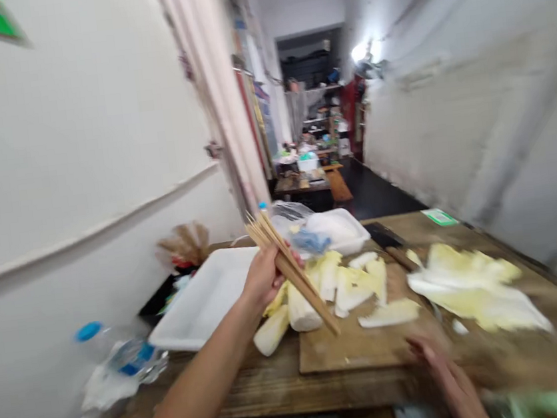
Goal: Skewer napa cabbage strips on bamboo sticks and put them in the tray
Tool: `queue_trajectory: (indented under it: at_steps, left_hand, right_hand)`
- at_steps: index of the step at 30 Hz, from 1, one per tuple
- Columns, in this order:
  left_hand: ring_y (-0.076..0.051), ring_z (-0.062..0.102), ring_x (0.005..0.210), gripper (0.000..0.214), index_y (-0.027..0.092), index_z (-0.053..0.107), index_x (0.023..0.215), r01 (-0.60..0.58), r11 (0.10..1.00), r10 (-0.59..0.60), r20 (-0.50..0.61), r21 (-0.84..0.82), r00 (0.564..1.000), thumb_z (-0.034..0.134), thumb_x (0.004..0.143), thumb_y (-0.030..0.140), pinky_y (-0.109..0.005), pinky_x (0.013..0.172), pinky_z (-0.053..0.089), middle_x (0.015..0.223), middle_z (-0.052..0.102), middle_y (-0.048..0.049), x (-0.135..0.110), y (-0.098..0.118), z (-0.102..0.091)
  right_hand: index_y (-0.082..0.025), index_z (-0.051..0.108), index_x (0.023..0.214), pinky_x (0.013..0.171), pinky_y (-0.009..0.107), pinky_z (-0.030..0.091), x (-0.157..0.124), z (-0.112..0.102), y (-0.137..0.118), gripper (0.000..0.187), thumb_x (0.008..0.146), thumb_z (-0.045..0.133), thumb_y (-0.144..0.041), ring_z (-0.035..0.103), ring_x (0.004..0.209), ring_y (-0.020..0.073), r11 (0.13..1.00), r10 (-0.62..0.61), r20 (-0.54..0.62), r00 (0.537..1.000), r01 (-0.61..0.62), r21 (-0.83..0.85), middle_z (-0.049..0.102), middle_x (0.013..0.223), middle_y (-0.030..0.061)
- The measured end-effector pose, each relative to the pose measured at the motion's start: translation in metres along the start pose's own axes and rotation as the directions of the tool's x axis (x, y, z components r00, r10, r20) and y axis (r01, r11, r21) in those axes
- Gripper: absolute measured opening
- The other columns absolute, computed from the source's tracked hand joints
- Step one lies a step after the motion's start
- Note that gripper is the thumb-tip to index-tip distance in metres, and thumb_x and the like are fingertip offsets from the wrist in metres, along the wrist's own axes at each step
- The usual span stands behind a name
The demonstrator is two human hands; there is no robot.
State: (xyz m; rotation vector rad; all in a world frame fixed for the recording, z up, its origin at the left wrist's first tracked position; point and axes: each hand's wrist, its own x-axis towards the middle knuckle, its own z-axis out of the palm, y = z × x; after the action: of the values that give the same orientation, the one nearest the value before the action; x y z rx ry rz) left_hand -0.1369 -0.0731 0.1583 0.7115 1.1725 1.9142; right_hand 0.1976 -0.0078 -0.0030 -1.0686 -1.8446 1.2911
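My left hand [264, 274] is closed round a bundle of wooden skewers [305, 288], held slanted above the cutting board [326, 358] with the pointed ends up and away. My right hand [440, 368], smeared by motion, is low over the board's right front corner; its fingers do not show clearly. Pieces of pale yellow napa cabbage [355, 287] lie on the board, and a thick white cabbage piece [303, 310] sits just under the skewers. Larger cabbage leaves [473, 287] rest on the table to the right. A knife [402, 258] lies behind the board, its handle towards me.
An empty white tray [172, 335] stands left of the board, beside plastic bottles [129, 357]. Another white tray [346, 231] with a blue cloth-like thing [311, 240] is at the back. A green-white card [440, 217] lies on the wooden table [260, 399] near the right wall.
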Motion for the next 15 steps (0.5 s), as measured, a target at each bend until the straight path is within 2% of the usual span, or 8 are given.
queue_trajectory:
  at_steps: [1,2,6,9,11,12,13,15]
  left_hand:
    - [-0.015,0.065,0.05,0.027,0.017,0.053,0.089,0.114,0.993,-0.114,0.047,0.016,0.992,0.056,0.079,0.042,-0.012,0.028,0.015,0.06,0.064,-0.001,-0.015,-0.029,0.018]
    - [-0.014,0.064,0.05,0.03,0.017,0.052,0.091,0.207,0.978,-0.209,0.08,0.033,0.975,0.056,0.08,0.045,-0.012,0.028,0.014,0.06,0.064,-0.001,-0.03,-0.056,0.035]
    - [-0.014,0.064,0.051,0.034,0.016,0.052,0.094,0.421,0.905,-0.425,0.129,0.062,0.896,0.054,0.083,0.048,-0.012,0.03,0.016,0.063,0.064,-0.0027,-0.082,-0.147,0.089]
    - [-0.015,0.065,0.056,0.032,0.016,0.053,0.097,0.542,0.837,-0.543,0.243,0.075,0.804,0.05,0.087,0.046,-0.013,0.032,0.018,0.067,0.065,-0.0048,-0.105,-0.184,0.115]
    - [-0.016,0.066,0.062,0.037,0.015,0.055,0.099,0.576,0.806,-0.58,0.367,0.133,0.727,0.044,0.09,0.049,-0.015,0.036,0.03,0.073,0.067,-0.0077,-0.111,-0.197,0.124]
    - [-0.017,0.067,0.066,0.041,0.014,0.056,0.1,0.547,0.817,-0.569,0.401,0.18,0.718,0.041,0.091,0.051,-0.018,0.04,0.038,0.077,0.068,-0.0091,-0.112,-0.201,0.126]
    - [-0.018,0.067,0.07,0.045,0.014,0.057,0.102,0.467,0.851,-0.525,0.409,0.24,0.746,0.039,0.091,0.053,-0.021,0.047,0.045,0.081,0.068,-0.0102,-0.11,-0.204,0.125]
    - [-0.022,0.066,0.087,0.047,0.014,0.06,0.108,0.136,0.902,-0.305,0.381,0.411,0.873,0.04,0.09,0.054,-0.032,0.068,0.054,0.094,0.069,-0.0124,-0.105,-0.21,0.115]
  right_hand:
    - [-0.022,0.064,0.111,0.099,0.052,0.04,-0.009,0.005,-0.01,0.075,0.083,0.023,-0.079,0.055,0.114,0.0328,0.996,0.031,0.042,0.999,-0.034,0.08,0.062,0.119,0.0134]
    - [-0.022,0.063,0.113,0.092,0.048,0.047,-0.017,0.009,-0.019,0.072,0.085,0.024,-0.076,0.061,0.106,0.0301,0.987,0.051,0.1,0.994,-0.066,0.146,0.066,0.113,0.0122]
    - [-0.02,0.061,0.11,0.062,0.034,0.053,-0.051,0.02,-0.032,0.06,0.077,0.055,-0.07,0.067,0.068,0.0206,0.95,0.082,0.216,0.973,-0.141,0.277,0.069,0.085,0.0064]
    - [-0.02,0.055,0.099,0.04,0.023,0.039,-0.078,0.021,-0.017,0.058,0.074,0.057,-0.072,0.047,0.039,0.0094,0.952,0.111,0.129,0.985,-0.143,0.271,0.055,0.061,-0.0044]
    - [-0.022,0.049,0.09,0.033,0.022,0.03,-0.09,0.014,-0.005,0.056,0.075,0.051,-0.076,0.032,0.032,0.0059,0.957,0.14,0.059,0.988,-0.15,0.25,0.043,0.054,-0.0094]
    - [-0.023,0.045,0.086,0.032,0.021,0.027,-0.093,0.008,0.001,0.056,0.075,0.047,-0.078,0.029,0.032,0.0054,0.959,0.155,0.027,0.988,-0.156,0.237,0.039,0.054,-0.0104]
    - [-0.024,0.041,0.083,0.031,0.021,0.026,-0.095,-0.001,0.006,0.056,0.076,0.042,-0.08,0.027,0.032,0.0052,0.962,0.167,-0.01,0.986,-0.161,0.221,0.036,0.055,-0.0107]
    - [-0.025,0.035,0.08,0.032,0.021,0.025,-0.097,-0.023,0.016,0.053,0.08,0.035,-0.079,0.028,0.034,0.0056,0.971,0.186,-0.095,0.978,-0.168,0.171,0.034,0.058,-0.0103]
